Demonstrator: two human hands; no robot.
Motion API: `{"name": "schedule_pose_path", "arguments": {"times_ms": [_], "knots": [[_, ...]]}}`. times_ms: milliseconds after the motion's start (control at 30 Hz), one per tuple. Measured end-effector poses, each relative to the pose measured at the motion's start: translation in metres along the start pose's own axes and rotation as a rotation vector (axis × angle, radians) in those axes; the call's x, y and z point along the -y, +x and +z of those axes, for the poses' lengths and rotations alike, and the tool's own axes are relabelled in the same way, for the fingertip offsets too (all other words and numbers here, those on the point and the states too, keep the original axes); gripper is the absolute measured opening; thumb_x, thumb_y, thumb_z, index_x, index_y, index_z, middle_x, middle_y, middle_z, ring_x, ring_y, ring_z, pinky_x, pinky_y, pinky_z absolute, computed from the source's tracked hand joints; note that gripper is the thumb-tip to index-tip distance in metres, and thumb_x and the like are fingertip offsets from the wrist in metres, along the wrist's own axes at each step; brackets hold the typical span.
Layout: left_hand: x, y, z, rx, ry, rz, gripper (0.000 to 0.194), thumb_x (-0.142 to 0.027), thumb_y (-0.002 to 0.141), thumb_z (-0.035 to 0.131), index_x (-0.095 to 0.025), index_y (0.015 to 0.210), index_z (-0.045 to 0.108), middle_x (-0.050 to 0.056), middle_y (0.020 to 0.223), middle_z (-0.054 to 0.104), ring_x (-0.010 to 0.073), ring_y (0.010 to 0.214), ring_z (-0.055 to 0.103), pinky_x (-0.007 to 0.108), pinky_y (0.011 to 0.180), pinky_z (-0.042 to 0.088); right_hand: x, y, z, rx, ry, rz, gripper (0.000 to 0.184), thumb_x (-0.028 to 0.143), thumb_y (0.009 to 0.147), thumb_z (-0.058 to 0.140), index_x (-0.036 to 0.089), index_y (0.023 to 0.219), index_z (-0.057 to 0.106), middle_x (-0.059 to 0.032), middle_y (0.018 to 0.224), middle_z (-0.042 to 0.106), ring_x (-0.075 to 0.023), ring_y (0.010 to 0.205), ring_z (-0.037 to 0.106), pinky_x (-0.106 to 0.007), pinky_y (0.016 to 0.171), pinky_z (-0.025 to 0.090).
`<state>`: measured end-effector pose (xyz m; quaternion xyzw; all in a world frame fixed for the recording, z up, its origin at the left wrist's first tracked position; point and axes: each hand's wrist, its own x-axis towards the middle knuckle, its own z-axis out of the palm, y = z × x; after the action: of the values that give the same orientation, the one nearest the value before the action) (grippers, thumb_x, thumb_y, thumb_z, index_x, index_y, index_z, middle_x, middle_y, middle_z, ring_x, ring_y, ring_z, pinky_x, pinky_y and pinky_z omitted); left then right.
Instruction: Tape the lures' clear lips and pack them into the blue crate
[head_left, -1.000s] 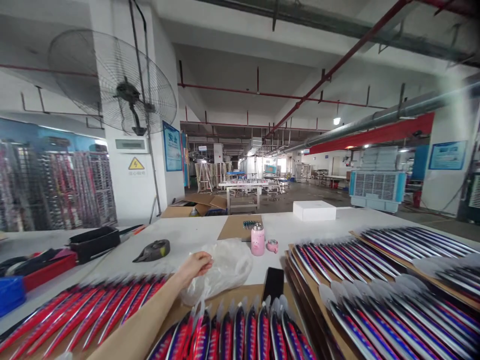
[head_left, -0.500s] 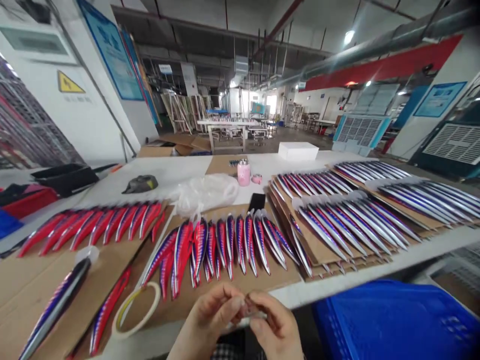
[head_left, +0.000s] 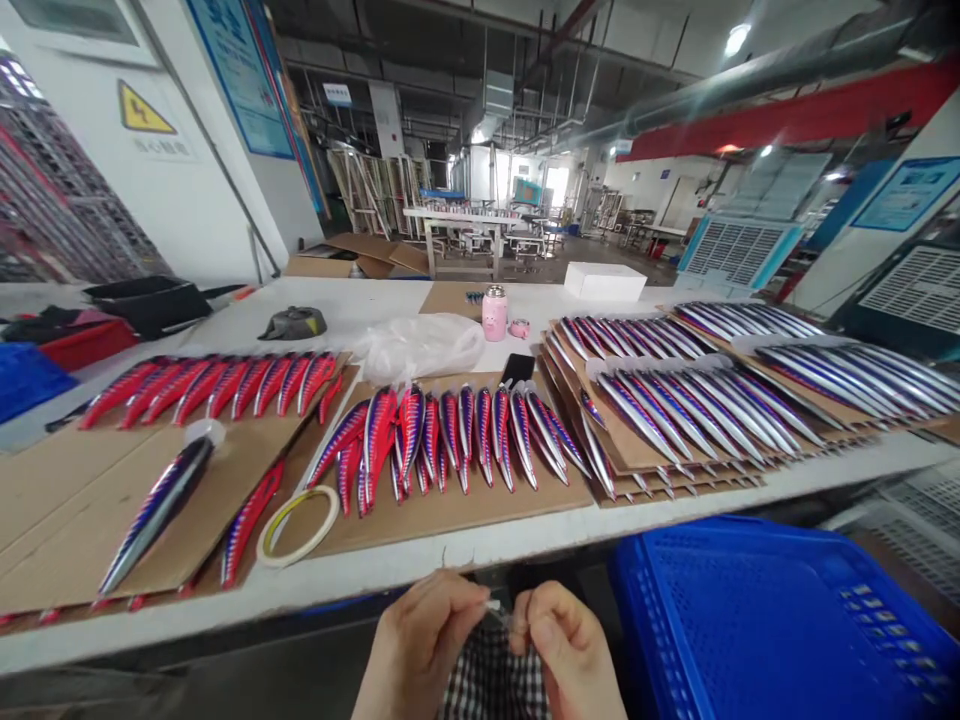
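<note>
My left hand (head_left: 424,640) and my right hand (head_left: 564,645) meet below the table's front edge, over a checked cloth on my lap. Both pinch a small clear piece (head_left: 495,607) between thumb and fingertips; it is too small to name. Just beyond them, on a cardboard sheet (head_left: 465,505), lies a fanned row of several red, purple and silver fishing lures (head_left: 450,425). A roll of tape (head_left: 298,512) lies at that sheet's left front corner.
More lure rows lie at left (head_left: 206,385) and right (head_left: 675,395) on cardboard. One large lure (head_left: 157,505) lies apart at front left. A plastic bag (head_left: 420,345), pink bottle (head_left: 493,313), black phone (head_left: 517,368) and white box (head_left: 604,281) sit farther back. A blue crate (head_left: 750,620) stands at my right.
My left hand came back from the plastic bag to meet the right hand near my lap. The view tipped down from the hall to the table, and both hands now sit lower, below the table's edge.
</note>
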<state>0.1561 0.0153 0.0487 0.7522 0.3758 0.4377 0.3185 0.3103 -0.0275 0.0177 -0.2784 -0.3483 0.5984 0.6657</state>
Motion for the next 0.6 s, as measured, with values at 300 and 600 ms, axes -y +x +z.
{"name": "schedule_pose_path", "arguments": {"times_ms": [300,600], "knots": [[0.016,-0.005,0.013,-0.101,0.302,-0.067,0.025,-0.045,0.084,0.057,-0.022,0.083,0.066,-0.001,0.073,0.072,0.0156,0.064,0.067,0.023,0.068,0.052,0.074,-0.033,-0.025,-0.448,-0.118,-0.265,0.021,0.037,0.078,0.074,0.021,0.07,0.063,0.0035,0.065,0.06,-0.0103,0.061,0.054,-0.023,0.062,0.044],[-0.02,-0.014,0.088,0.444,-0.536,-0.46,0.02,-0.037,0.081,0.063,-0.021,0.068,0.066,-0.003,0.063,0.067,0.0138,0.063,0.063,0.018,0.063,0.052,0.082,-0.074,-0.04,-0.318,-0.595,0.119,0.035,0.047,0.078,0.072,0.027,0.106,0.069,-0.0008,0.093,0.068,-0.0142,0.082,0.06,-0.026,0.075,0.048]]}}
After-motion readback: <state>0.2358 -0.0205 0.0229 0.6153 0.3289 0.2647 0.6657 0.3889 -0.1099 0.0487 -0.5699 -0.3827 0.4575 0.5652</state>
